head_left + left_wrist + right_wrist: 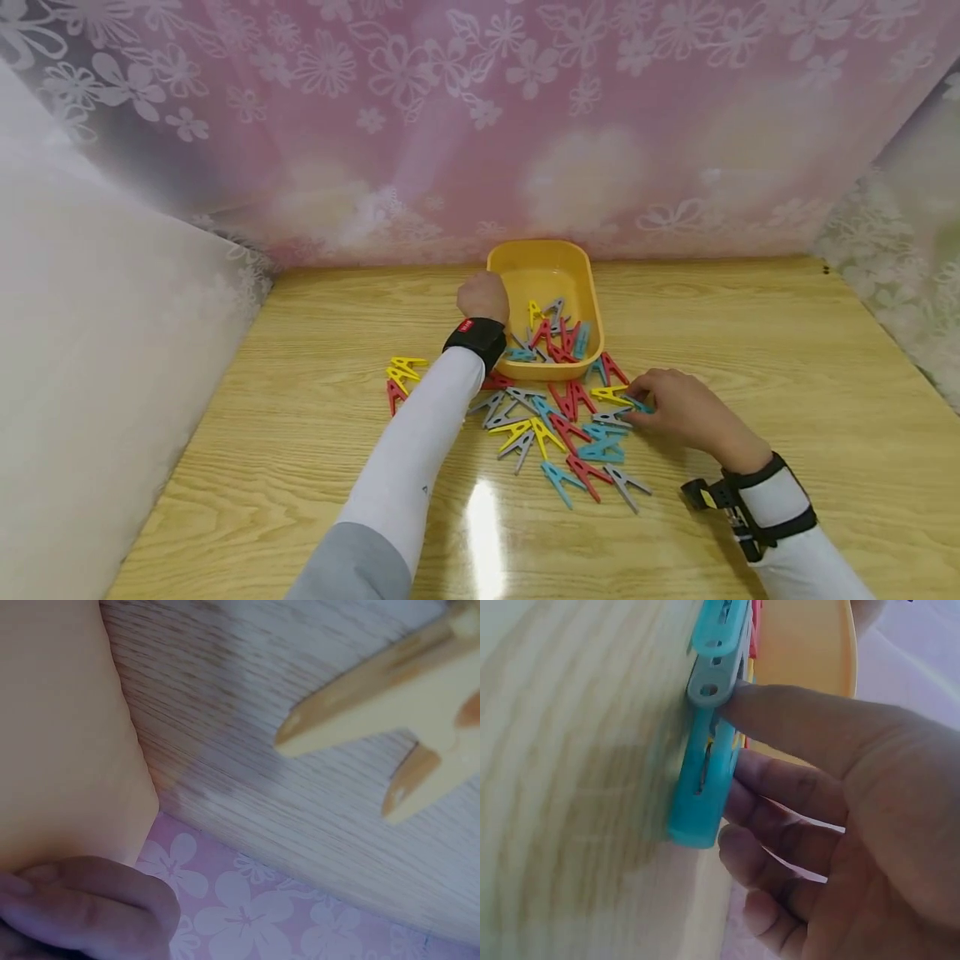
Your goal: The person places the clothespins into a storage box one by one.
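Note:
My left hand (pixel 483 297) grips the left rim of a yellow plastic tub (pixel 597 321); in the left wrist view its curled fingers (pixel 97 907) lie against the tub wall. Clothespins in red, grey, yellow and blue fill the tub's near end. Right of the loose pile, my right hand (pixel 686 417) pinches a blue clothespin (pixel 701 787) between thumb and index finger. The thumb is right at the end of a grey clothespin (pixel 712 679) that overlaps the blue one. Its other fingers curl loosely beside them.
Many loose clothespins (pixel 570 429) lie on the wooden table (pixel 300 467) in front of the tub. Several yellow and red ones (pixel 401 372) lie left of my left forearm. A flowered pink curtain (pixel 450 167) hangs along the table's back edge.

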Demonstrator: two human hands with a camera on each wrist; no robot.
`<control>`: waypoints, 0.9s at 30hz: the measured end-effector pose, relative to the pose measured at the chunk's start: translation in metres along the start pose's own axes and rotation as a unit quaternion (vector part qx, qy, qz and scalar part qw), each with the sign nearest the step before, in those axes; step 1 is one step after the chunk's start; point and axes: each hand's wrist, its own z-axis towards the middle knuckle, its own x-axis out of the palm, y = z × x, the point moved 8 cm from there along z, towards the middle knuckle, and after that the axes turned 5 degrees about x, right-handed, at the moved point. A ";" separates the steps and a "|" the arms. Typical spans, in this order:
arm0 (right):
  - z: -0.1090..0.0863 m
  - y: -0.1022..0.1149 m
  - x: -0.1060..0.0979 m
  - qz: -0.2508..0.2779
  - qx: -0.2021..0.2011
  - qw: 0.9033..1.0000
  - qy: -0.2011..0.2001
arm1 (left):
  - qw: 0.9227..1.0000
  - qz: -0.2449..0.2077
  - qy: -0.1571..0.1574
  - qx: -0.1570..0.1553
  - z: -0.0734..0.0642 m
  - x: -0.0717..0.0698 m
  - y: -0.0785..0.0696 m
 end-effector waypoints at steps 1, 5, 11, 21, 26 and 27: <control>0.000 0.000 -0.001 -0.009 -0.002 1.000 -0.006 | 1.000 0.002 0.000 0.002 0.000 0.000 0.000; -0.003 -0.004 -0.011 -0.019 -0.002 1.000 -0.017 | 1.000 0.006 -0.002 0.007 0.002 0.002 -0.002; 0.000 -0.004 -0.033 -0.002 0.016 0.999 -0.033 | 1.000 0.008 -0.005 0.012 0.004 0.003 0.000; 0.044 0.042 -0.070 -0.007 0.008 0.997 -0.083 | 1.000 -0.023 0.016 0.009 0.003 0.000 0.008; 0.068 0.068 -0.065 -0.009 -0.023 0.998 -0.061 | 1.000 -0.021 0.020 0.011 0.003 0.001 0.005; 0.072 0.073 -0.063 -0.009 -0.032 0.998 -0.053 | 1.000 -0.020 0.019 0.011 0.003 0.001 0.005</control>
